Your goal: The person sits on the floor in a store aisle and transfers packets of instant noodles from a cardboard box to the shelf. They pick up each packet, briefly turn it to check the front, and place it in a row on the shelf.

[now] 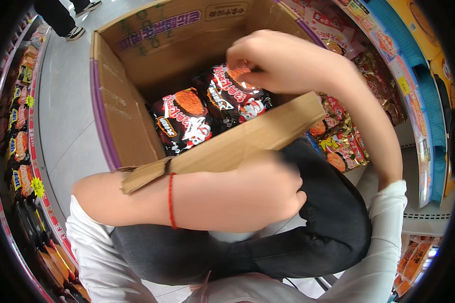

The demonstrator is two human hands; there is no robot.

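Inside an open cardboard carton (117, 91) lie black instant noodle packets, one on the left (185, 117) and one on the right (227, 91). Over the right packet's upper end hangs my right hand (263, 62), thumb and fingers curled but apart, with the packet's noodle picture showing between them. I cannot tell whether they touch it. My left hand (273, 189), blurred, is curled above my lap on the near side of the carton's raised flap (246, 136). What its fingers enclose is hidden. A red cord bracelet (171, 200) circles the left wrist.
Shelves of packaged noodles (21, 144) run along the left aisle. To the right, more noodle packets (337, 151) lie beside the carton, near a shelf edge with price tags (404, 85). Another person's shoes (76, 33) stand on the tiled floor (64, 94) beyond.
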